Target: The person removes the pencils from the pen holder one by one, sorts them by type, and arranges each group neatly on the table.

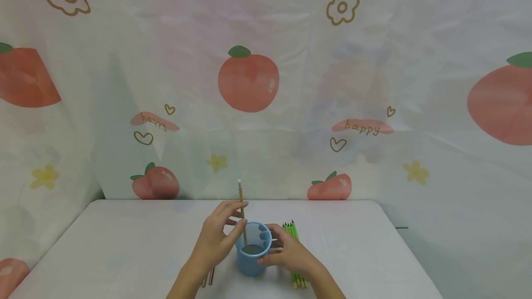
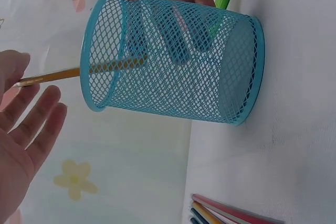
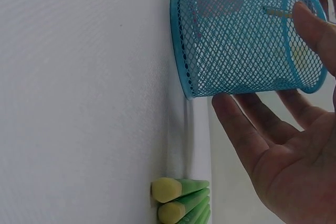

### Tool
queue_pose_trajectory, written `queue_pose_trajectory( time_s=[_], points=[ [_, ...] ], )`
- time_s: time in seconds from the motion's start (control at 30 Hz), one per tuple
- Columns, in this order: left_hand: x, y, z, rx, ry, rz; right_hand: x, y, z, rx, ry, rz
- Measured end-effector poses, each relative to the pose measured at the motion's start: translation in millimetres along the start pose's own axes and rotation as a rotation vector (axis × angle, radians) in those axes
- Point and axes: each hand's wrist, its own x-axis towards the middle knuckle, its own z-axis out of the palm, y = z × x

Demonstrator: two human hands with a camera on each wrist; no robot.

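Observation:
A blue wire-mesh pen holder point(image 1: 251, 267) stands on the white table, its round mouth facing up. My right hand point(image 1: 293, 254) holds it from the right side, thumb near the rim and fingers behind, as the right wrist view shows. Between thumb and fingers, my left hand point(image 1: 214, 238) pinches a yellowish-gold pencil point(image 1: 240, 195) with a white upper end. The pencil is nearly upright, and its lower part is inside the holder. Through the mesh in the left wrist view, the lower end of the pencil point(image 2: 118, 65) hangs above the holder's bottom.
Several green pencils point(image 1: 300, 281) lie side by side to the right of the holder, partly behind my right hand. On the left lie several other pencils point(image 2: 226, 212), red, yellowish and dark. A fruit-patterned cloth point(image 1: 266, 151) hangs behind the table point(image 1: 124, 243).

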Motion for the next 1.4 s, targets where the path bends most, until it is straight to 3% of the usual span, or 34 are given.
queue_pose_trajectory(
  time_s=[0.27, 0.43, 0.53, 0.7, 0.77, 1.07, 1.27, 1.4],
  points=[
    [5.1, 4.4, -3.5, -0.108, 0.08, 0.026, 2.6, -1, -1, -0.015, 0.001, -0.004],
    [4.3, 8.0, -3.8, -0.149, 0.167, 0.037, -0.3, 0, 1, -0.008, 0.0, 0.002],
    [6.5, 19.7, -8.0, -0.193, 0.212, 0.043, -0.1, 1, 2, -0.009, 0.006, 0.015],
    [8.5, 17.8, -8.8, -0.292, 0.212, 0.013, 0.6, 1, 1, -0.025, 0.019, 0.024],
    [7.5, 9.3, -6.3, -0.322, 0.207, -0.017, 0.5, 1, 0, -0.027, 0.017, 0.018],
    [5.9, 7.7, -19.9, -0.453, 0.191, -0.142, 1.6, 1, 0, -0.024, 0.001, 0.019],
    [7.0, 5.6, -31.3, -0.555, 0.184, -0.312, 0.8, -2, 2, -0.018, 0.001, 0.018],
    [8.9, 2.1, -39.4, -0.553, 0.171, -0.415, 0.7, -3, 1, -0.012, -0.003, 0.014]
  ],
)
